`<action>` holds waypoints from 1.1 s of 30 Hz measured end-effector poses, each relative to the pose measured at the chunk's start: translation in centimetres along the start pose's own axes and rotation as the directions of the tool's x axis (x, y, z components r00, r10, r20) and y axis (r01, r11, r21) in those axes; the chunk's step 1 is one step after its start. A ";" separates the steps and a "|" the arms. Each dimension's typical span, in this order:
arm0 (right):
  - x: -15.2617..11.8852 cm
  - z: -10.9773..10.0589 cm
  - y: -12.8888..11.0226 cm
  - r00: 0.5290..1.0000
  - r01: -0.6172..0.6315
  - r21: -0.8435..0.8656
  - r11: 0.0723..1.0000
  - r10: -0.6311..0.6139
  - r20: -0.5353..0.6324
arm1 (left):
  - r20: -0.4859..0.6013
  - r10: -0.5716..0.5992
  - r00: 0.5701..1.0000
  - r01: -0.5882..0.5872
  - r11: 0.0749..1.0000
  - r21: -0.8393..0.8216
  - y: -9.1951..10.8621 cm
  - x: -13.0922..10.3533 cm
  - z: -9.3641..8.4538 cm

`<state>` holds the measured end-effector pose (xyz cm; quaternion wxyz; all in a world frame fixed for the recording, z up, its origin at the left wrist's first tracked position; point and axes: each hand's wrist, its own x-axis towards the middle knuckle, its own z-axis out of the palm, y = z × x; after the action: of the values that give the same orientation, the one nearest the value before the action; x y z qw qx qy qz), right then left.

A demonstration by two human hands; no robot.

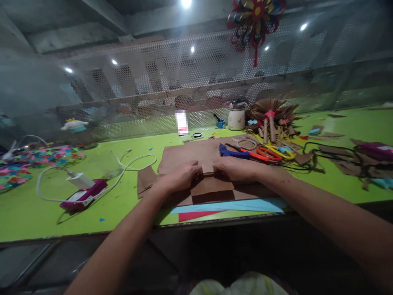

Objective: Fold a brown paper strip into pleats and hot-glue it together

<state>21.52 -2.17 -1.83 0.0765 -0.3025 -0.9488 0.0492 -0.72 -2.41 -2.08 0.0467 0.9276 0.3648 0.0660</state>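
A folded piece of brown paper (212, 186) lies near the front edge of the green table, on top of larger brown sheets (175, 157). My left hand (184, 175) grips its upper left edge, with the fingers curled together. At its upper right edge my right hand (229, 169) pinches the paper with closed fingers. Just beyond my right hand lies a blue glue gun (235, 153). Light blue paper strips (245, 205) and a red strip (199, 215) stick out below the brown sheets.
Orange-handled tools (260, 156) and a yellow-handled one (282, 152) lie right of centre. Behind them stand brown paper fans (272, 111) and a white jar (236, 116). At left are a purple power strip (84, 197), a white cable (123, 170) and colourful paper stars (58, 155).
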 end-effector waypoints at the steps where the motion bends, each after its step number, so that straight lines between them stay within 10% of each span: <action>1: 0.1 0.1 -0.1 1.000 0.006 -0.030 1.000 -0.007 -0.007 | -0.007 0.002 1.000 -0.002 1.000 0.004 0.0 0.0 0.0; 21: 0.1 2.9 -1.8 0.997 -0.014 -0.327 0.945 -0.013 -0.082 | -0.083 -0.004 0.997 0.023 0.973 0.228 1.2 -0.2 0.3; 33: 0.7 1.1 -3.5 0.934 -0.036 -0.398 0.917 -0.111 -0.340 | 0.070 -0.052 0.996 0.067 0.971 -0.230 -0.7 1.7 -2.1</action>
<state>18.83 -4.64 -2.40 0.1849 -0.2969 -0.9149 -0.2015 -0.29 -0.70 0.01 0.1681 0.9061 0.3805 0.0773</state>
